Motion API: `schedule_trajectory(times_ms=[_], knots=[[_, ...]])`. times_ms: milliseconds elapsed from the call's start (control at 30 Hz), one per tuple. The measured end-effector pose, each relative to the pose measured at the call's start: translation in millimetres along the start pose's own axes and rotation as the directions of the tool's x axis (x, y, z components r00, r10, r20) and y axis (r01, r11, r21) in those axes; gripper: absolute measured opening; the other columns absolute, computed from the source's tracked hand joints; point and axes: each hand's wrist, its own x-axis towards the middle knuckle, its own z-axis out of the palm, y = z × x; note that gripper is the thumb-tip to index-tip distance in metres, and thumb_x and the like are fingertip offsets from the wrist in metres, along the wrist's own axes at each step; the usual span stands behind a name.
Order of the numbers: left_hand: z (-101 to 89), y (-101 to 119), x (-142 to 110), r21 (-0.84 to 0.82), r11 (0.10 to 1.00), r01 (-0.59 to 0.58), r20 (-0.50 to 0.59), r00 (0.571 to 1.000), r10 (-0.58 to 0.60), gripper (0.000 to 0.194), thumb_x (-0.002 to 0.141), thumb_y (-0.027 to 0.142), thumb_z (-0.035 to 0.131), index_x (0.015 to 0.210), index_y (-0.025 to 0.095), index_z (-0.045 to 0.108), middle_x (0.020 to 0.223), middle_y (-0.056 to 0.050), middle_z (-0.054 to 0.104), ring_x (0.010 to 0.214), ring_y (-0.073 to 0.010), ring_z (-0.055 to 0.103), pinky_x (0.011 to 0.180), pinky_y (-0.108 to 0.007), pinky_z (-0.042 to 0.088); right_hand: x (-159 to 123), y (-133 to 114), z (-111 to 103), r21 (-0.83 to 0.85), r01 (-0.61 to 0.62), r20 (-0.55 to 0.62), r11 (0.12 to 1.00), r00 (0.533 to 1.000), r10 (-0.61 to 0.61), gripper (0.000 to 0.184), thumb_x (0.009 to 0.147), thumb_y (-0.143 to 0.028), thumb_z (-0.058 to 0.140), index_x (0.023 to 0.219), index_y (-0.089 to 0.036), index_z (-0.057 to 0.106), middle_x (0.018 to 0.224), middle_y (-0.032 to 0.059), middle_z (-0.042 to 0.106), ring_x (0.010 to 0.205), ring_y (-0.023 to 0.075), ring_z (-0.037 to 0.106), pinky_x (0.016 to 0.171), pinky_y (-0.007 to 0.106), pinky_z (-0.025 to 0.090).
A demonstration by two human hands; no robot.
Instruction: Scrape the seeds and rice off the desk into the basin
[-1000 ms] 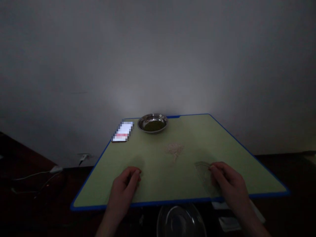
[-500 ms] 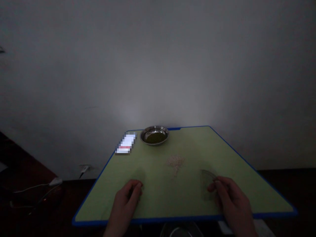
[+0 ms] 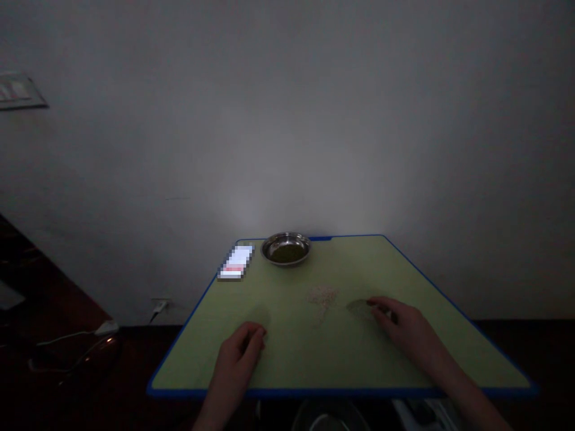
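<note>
My left hand is closed above the near left part of the table, thumb against the curled fingers; whether something small is in it I cannot make out. My right hand pinches a thin see-through piece with a curved edge, perhaps a clear plastic container, too faint to name. Just left of that piece lies a loose pile of small pale grains, spread on the light green table. Farther back stands a shiny metal bowl with a green, grainy mass in it.
A lit phone, its screen blurred out, lies at the table's far left edge. Behind the table rises a grey wall with a plugged-in socket low at left. Under the near blue edge a round vessel partly shows.
My right hand has moved left and away from me with the see-through piece, closer to the pale grains. My left hand keeps its closed pose. The view has shifted slightly.
</note>
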Motion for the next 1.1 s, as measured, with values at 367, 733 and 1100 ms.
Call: schedule_trajectory(times_ms=[367,733,1100], knots=[[-1.2,4,-1,0.003,1.0,-0.01,0.002,1.0,0.01,0.033,0.08,0.05,0.051,0.072,0.019,0.06,0.062,0.001,0.055,0.059,-0.0162,0.05,0.058,-0.027,0.04,48,-26,21,-0.305,0.203,0.221,0.93,0.966,-0.138,0.027,0.088,-0.025,0.046,0.101,-0.019,0.07,0.1,0.0082,0.072,0.091,0.0241,0.065,0.079,0.033,0.044],[-1.4,2,-2,0.014,1.0,-0.002,0.001,1.0,0.002,0.033,0.081,0.049,0.05,0.072,0.019,0.059,0.062,0.001,0.054,0.06,-0.0162,0.05,0.056,-0.026,0.039,67,-55,38,-0.073,0.376,0.385,0.924,0.865,-0.322,0.023,0.086,-0.025,0.052,0.094,-0.019,0.073,0.092,0.0065,0.074,0.082,0.0197,0.064,0.072,0.029,0.043],[-0.5,9,-4,0.006,1.0,0.014,-0.005,1.0,-0.014,0.031,0.081,0.048,0.052,0.073,0.019,0.061,0.064,0.0,0.057,0.059,-0.0158,0.05,0.056,-0.026,0.04,61,-59,32,-0.003,0.381,0.471,0.924,0.816,-0.335,0.02,0.084,-0.023,0.055,0.093,-0.017,0.073,0.087,0.0059,0.073,0.075,0.0172,0.063,0.068,0.027,0.042]])
